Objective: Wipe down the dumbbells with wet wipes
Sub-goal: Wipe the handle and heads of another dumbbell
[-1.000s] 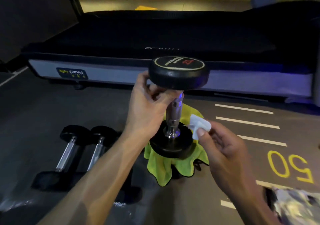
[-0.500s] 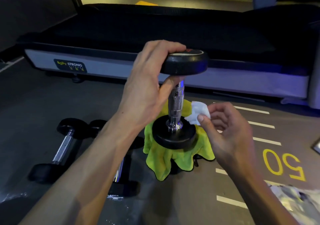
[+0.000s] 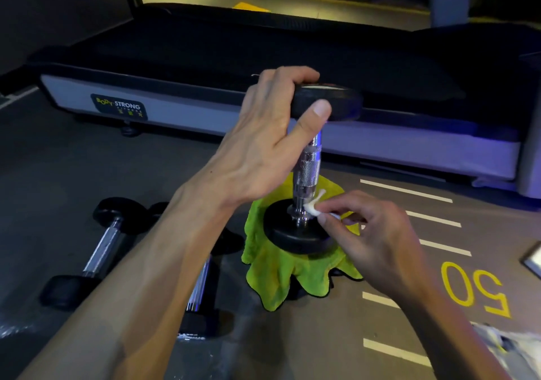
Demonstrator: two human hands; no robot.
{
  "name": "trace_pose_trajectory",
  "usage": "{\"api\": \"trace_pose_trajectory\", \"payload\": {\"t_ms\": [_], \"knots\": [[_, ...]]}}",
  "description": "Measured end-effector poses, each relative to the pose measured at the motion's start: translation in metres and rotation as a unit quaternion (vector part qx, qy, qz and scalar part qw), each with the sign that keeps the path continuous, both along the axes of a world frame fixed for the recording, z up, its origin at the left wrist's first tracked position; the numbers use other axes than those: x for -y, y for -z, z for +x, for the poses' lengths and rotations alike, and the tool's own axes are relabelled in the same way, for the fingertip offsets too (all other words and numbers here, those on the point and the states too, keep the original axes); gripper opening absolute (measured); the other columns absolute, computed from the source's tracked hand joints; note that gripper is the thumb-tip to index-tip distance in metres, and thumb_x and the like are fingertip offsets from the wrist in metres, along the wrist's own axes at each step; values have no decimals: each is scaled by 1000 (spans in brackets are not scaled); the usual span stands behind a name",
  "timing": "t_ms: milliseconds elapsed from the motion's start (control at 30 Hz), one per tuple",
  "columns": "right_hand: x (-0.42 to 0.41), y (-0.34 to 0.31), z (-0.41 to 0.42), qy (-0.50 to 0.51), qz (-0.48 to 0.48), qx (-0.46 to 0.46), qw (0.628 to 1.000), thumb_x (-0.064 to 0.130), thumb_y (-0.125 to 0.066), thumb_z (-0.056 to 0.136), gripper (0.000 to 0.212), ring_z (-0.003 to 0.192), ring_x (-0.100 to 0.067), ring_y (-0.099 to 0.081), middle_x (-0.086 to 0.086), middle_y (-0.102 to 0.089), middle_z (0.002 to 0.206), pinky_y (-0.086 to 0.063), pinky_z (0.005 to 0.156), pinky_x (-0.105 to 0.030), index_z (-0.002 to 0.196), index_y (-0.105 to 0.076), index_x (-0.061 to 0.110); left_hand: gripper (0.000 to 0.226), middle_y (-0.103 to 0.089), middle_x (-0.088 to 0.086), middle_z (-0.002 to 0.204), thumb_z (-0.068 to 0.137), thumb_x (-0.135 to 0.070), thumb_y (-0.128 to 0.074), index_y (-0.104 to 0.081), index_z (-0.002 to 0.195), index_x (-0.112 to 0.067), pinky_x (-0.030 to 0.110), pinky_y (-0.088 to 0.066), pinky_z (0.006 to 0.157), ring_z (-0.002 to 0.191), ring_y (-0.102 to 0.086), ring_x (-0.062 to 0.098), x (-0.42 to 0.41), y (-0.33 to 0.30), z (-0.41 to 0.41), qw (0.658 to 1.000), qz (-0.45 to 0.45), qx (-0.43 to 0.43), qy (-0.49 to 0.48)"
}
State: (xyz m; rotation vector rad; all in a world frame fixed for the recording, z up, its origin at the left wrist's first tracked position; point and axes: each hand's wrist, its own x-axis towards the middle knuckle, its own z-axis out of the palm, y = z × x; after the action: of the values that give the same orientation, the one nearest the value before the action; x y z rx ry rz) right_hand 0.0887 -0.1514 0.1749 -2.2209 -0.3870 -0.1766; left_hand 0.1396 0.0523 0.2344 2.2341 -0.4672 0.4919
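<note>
1. Dumbbell, lying (image 3: 101,251): black ends, chrome handle, flat on the grey floor (image 3: 58,180), well left of the left hand's fingers.
2. Second lying dumbbell (image 3: 202,289): beside the first, partly hidden under the left forearm.
3. Left hand (image 3: 263,145): fingers curled over the top disc of the upright dumbbell (image 3: 307,172), thumb pressed on the disc's rim; it grips that disc.
4. Upright dumbbell: stands on end, lower disc resting on a yellow-green cloth (image 3: 281,274) directly below the left fingers.
5. Wet wipe (image 3: 313,207): white, bunched, pinched at the right fingertips and touching the base of the chrome handle, just above the lower disc.
6. Right hand (image 3: 377,239): fingers curled, pinching the wipe.
7. Treadmill (image 3: 263,46): black deck, beyond both hands.
8. Yellow "50" floor marking (image 3: 474,289): right of the right hand.
</note>
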Motion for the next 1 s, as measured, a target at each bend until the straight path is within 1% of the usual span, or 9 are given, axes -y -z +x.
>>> {"api": "trace_pose_trajectory", "payload": {"t_ms": [167, 267, 333, 400, 500, 600, 833, 900, 1000], "knots": [[-13, -14, -2, -24, -50, 29, 998, 16, -80, 85, 18, 82, 1, -66, 21, -74, 91, -48, 73, -12, 88, -81, 34, 50, -41, -16, 130, 104, -59, -38, -45, 143, -29, 31, -38, 109, 131, -44, 13, 4, 1, 1, 1000, -16, -4, 3], [-42, -15, -1, -31, -142, 67, 987, 19, -67, 89, 13, 90, -13, -67, 12, -70, 97, -54, 79, -33, 87, -77, 27, 48, -42, -16, 129, 104, -58, -39, -46, 141, -29, 34, -40, 109, 130, -45, 13, 3, 0, 1, 1000, -19, -7, 10], [-58, -14, 0, -19, -218, 62, 974, 20, -59, 93, 16, 100, -23, -63, 6, -65, 105, -53, 82, -39, 94, -75, 23, 46, -43, -18, 125, 103, -59, -40, -47, 139, -31, 35, -41, 109, 128, -47, 13, 1, -1, 1, 1000, -22, -10, 16], [-53, -14, 0, -29, -202, 55, 977, 20, -61, 95, 14, 99, -20, -61, 9, -64, 103, -51, 84, -31, 94, -75, 24, 45, -44, -22, 122, 102, -60, -40, -48, 137, -32, 35, -42, 107, 126, -48, 13, 0, -1, 1, 999, -31, -15, 20], [-16, -14, 0, -9, -151, 51, 987, 21, -72, 91, 15, 80, 0, -56, 22, -60, 86, -36, 72, -3, 90, -77, 35, 44, -47, -17, 125, 102, -59, -42, -49, 136, -32, 38, -43, 108, 126, -50, 14, -2, -3, 2, 999, -39, -25, 25], [-2, -14, -1, 6, -142, 39, 989, 23, -71, 91, 14, 74, 4, -57, 22, -60, 82, -37, 66, -7, 89, -77, 35, 43, -48, -15, 127, 104, -56, -45, -50, 138, -31, 38, -43, 108, 127, -50, 13, 1, -4, 0, 998, -43, -29, 26], [-49, -7, 1, -19, -149, 74, 986, 19, -60, 89, 15, 87, -18, -62, 7, -65, 93, -49, 73, -33, 87, -72, 26, 39, -45, -28, 121, 103, -56, -48, -51, 135, -35, 38, -43, 109, 127, -50, 16, 4, -2, 1, 998, -55, -14, 29], [-40, -5, 0, -19, -122, 81, 989, 20, -63, 91, 14, 87, -12, -64, 11, -67, 95, -50, 76, -31, 88, -73, 28, 38, -45, -29, 120, 103, -57, -49, -51, 134, -36, 38, -42, 109, 126, -51, 16, 1, -2, 2, 998, -61, -14, 27], [-13, -4, 0, 19, -68, 81, 994, 21, -73, 91, 11, 80, 2, -60, 18, -67, 87, -44, 71, -13, 88, -76, 31, 38, -47, -28, 121, 101, -58, -49, -51, 133, -37, 39, -42, 111, 126, -52, 14, 0, -3, 4, 997, -72, -20, 25]]}}
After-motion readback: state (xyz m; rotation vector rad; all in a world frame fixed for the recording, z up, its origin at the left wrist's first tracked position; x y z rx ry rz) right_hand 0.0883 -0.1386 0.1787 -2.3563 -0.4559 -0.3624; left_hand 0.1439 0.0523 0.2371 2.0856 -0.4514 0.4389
